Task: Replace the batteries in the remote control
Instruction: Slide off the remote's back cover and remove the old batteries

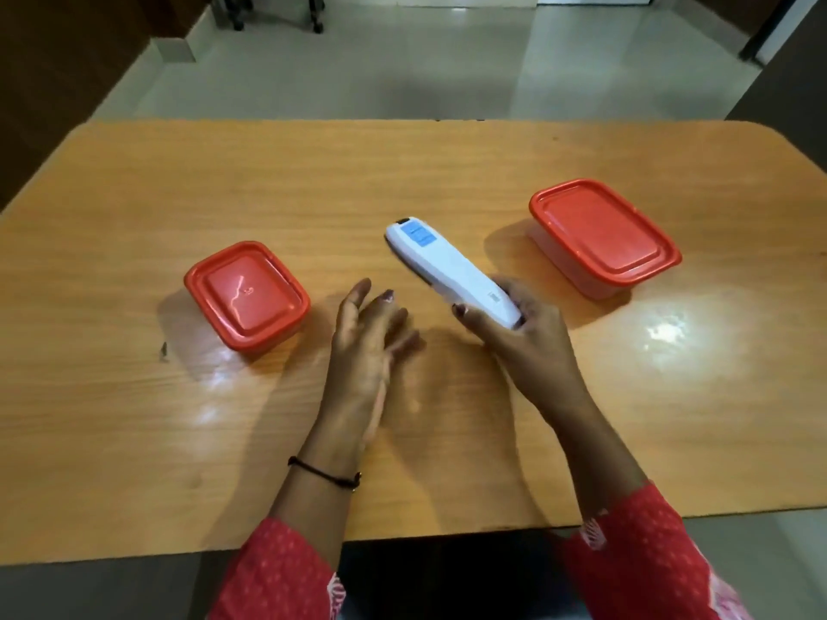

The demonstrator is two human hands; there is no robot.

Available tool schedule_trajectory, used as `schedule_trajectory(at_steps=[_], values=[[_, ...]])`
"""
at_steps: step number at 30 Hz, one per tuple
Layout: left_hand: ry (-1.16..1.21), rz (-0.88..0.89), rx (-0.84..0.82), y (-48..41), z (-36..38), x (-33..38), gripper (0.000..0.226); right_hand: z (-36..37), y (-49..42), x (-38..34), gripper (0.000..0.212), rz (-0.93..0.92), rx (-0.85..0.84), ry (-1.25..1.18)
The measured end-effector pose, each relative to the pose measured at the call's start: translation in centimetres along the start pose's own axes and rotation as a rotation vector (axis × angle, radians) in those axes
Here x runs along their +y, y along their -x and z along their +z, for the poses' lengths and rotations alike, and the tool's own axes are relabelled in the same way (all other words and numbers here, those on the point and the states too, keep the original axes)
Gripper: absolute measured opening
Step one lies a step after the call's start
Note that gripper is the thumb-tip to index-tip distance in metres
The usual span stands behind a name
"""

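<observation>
Over table (313, 172) — remote (447, 266) diagonal, tip far-left

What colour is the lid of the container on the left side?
The lid is red; the head view shows it.

1. One white remote control (447, 266) out there, just the one!
2. Two red-lidded boxes: left box (247, 297), right box (605, 237).
3. Two grips in shot: left grip (371, 346), right grip (523, 346).
4. One black wrist thread (324, 473).
5. And one wooden counter (447, 172).
</observation>
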State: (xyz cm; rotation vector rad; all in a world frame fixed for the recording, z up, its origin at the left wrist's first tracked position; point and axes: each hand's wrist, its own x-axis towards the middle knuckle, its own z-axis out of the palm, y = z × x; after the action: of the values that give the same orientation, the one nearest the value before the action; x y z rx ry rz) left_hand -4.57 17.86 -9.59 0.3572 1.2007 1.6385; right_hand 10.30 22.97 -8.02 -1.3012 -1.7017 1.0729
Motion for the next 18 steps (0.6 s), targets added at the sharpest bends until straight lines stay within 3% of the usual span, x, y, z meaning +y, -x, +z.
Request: schedule_trajectory(at_steps=[3, 6, 8, 12, 15, 18], values=[[0.149, -0.03, -0.018, 0.6, -1.1, 1.5, 0.044, -1.8, 2.4, -1.7, 0.044, 0.027, -0.27, -0.131], [-0.113, -0.1, -0.088, 1.8, -2.1, 2.7, 0.048, -2.9, 3.8, -1.9, 0.053, 0.062, -0.376, -0.142], [-0.27, -0.188, -0.213, 2.5, -2.6, 2.8, 0.037, -3.1, 3.9, -1.5, 0.055, 0.093, -0.352, -0.322], [-0.261, -0.308, -0.418, 3.0, -2.7, 2.7, 0.032, -1.2, 3.2, -0.5, 0.043, 0.214, -0.23, -0.802], [-0.348, -0.296, -0.487, 3.1, -2.1, 1.7, 0.044, 1.3, 3.3, -0.3, 0.036, 0.316, -0.208, -0.895], [-0.401, -0.238, -0.468, 3.3, -1.5, 0.8, 0.051, 2.3, 3.2, -0.2, 0.039, 0.333, -0.224, -0.817]])
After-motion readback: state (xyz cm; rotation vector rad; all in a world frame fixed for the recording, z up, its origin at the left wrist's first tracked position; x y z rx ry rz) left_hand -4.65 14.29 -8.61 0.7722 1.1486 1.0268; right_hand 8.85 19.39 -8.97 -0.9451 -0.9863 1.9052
